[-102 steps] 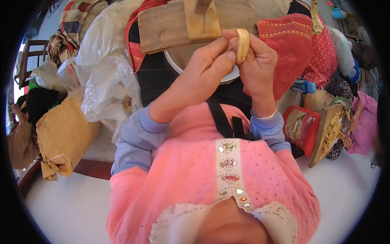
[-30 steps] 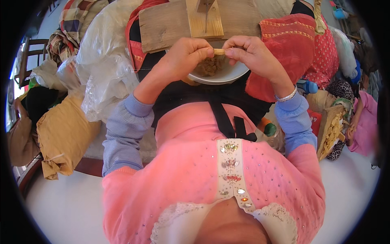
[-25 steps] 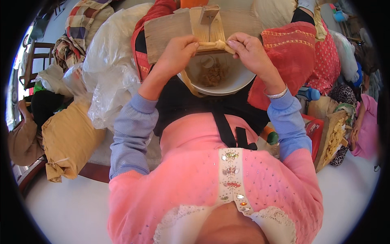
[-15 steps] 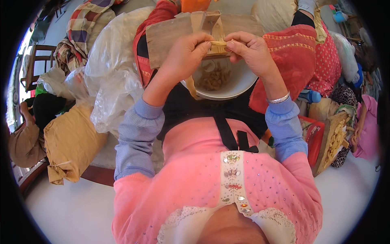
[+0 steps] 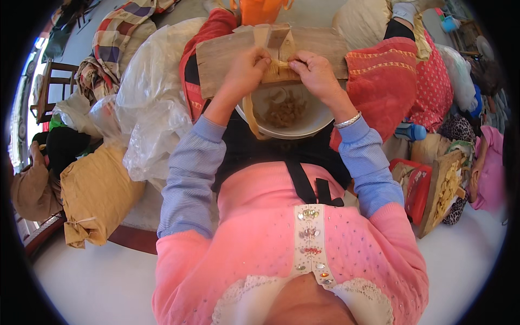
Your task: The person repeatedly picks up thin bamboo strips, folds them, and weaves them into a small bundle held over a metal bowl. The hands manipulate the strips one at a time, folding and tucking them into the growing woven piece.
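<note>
A pale yellow strip [image 5: 278, 65] is stretched between my two hands, across the wooden block [image 5: 277, 39] fixed on a wide wooden board [image 5: 225, 59]. My left hand [image 5: 248, 70] pinches one end, fingers closed. A longer strip tail [image 5: 250, 118] hangs below this hand over the bowl's left rim. My right hand [image 5: 315, 75], with a bracelet at the wrist, pinches the other end between thumb and finger. Under the board, a white bowl [image 5: 295, 132] rests at my lap with small brownish pieces [image 5: 284, 111] inside. The board hides the bowl's far side.
Clear plastic sheeting [image 5: 157, 108] and a tied tan sack [image 5: 100, 192] lie to the left. A red cloth [image 5: 382, 86] covers the right knee. At right stand a red box [image 5: 417, 189] and a tray of yellow pieces [image 5: 444, 189]. An orange bucket [image 5: 259, 12] stands beyond the board.
Both hands have shifted left with the strip and sit lower against the board. The board and bowl appear slightly lower in view. Both pinches are kept.
</note>
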Available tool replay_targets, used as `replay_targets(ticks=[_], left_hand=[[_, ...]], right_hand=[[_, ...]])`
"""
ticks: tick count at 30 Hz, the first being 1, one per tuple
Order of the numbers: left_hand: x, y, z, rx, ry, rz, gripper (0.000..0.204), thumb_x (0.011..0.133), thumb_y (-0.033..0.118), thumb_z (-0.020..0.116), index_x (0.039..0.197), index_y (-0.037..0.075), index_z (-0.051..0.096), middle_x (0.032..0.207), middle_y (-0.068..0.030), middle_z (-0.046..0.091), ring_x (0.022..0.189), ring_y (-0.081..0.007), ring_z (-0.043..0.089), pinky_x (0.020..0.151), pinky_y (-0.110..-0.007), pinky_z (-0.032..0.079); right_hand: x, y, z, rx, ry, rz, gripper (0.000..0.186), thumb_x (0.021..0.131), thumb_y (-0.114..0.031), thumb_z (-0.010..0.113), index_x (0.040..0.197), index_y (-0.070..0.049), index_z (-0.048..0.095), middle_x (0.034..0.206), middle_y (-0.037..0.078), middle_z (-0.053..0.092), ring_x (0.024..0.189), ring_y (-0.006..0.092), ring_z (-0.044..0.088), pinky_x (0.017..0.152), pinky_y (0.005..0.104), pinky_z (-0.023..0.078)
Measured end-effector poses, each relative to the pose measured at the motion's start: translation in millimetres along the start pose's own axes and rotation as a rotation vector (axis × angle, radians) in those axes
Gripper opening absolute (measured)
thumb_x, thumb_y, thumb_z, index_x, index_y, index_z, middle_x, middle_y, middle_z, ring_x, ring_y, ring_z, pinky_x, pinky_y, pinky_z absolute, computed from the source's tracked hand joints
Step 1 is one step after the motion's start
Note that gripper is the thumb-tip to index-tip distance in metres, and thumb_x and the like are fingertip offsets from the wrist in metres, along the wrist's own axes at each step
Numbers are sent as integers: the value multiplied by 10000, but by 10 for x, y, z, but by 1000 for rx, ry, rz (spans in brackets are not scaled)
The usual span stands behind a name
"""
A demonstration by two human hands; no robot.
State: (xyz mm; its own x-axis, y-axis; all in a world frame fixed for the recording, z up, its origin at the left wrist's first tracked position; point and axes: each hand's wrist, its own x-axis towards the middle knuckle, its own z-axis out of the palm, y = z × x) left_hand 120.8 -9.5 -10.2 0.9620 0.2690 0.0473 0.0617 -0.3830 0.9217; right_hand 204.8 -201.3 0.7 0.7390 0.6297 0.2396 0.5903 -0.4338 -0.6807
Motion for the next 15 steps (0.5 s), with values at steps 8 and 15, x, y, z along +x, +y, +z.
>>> replay_targets(ticks=[8, 15], left_hand=[[-484, 300, 158, -325, -78, -102, 123, 952, 144, 538, 953, 21, 534, 732, -61, 603, 621, -146, 572, 581, -248, 458], [-919, 757, 93, -693, -671, -544, 282, 1009, 291, 459, 907, 53, 569, 629, 8, 504, 488, -80, 473, 449, -201, 382]], right_hand=[[-266, -505, -243, -328, 271, -369, 135, 820, -219, 663, 865, -92, 646, 892, 112, 640, 816, 311, 597, 667, 385, 465], [-332, -517, -384, -254, 166, -162, 284, 854, -274, 668, 674, -80, 567, 572, 128, 551, 515, 349, 518, 473, 388, 423]])
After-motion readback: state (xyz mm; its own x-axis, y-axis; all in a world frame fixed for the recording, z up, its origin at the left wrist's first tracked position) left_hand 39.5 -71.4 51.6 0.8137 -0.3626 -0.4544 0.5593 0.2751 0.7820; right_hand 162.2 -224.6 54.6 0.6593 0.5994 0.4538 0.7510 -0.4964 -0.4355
